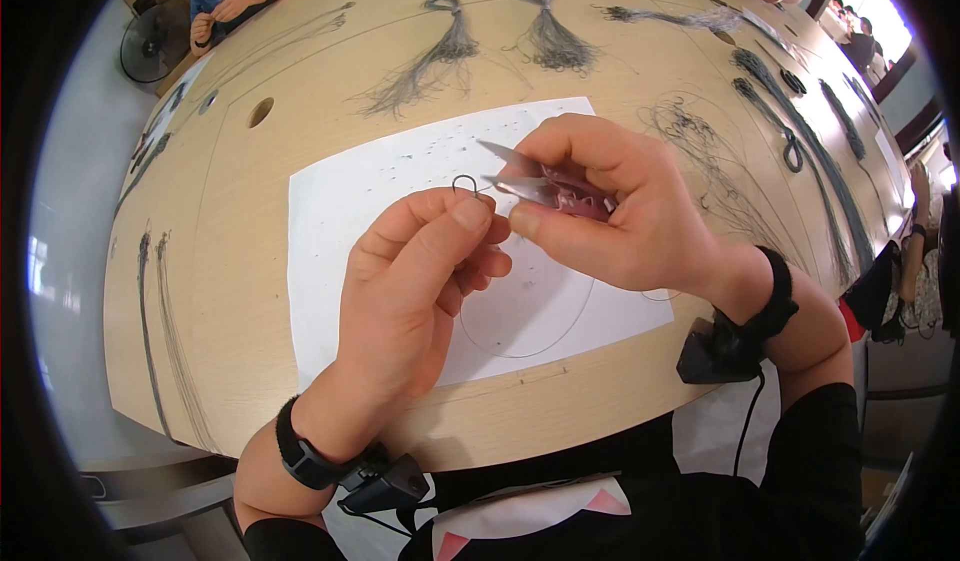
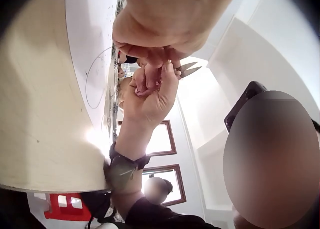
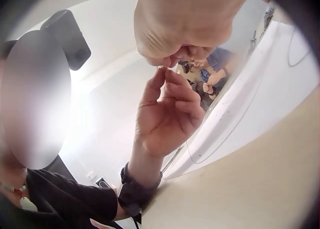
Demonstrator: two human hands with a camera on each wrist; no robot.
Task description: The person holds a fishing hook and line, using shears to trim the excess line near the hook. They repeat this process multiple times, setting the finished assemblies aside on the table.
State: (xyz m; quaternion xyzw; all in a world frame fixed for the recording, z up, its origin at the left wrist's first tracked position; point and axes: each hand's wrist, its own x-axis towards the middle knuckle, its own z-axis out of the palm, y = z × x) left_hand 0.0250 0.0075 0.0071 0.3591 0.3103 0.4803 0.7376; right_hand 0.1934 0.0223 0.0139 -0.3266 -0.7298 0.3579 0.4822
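Left hand (image 1: 405, 291) pinches thin dark wire loop (image 1: 465, 184) above white paper sheet (image 1: 340, 221). Right hand (image 1: 610, 206) grips small silver thread snips (image 1: 520, 176), blades beside loop. Risk: fingertip nicked, loop slipping.

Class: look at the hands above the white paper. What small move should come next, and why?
Probably close the snips on the thread's tail beside the loop. The left hand pinches the loop, the right hand holds the snips, and their open blades sit right next to it.
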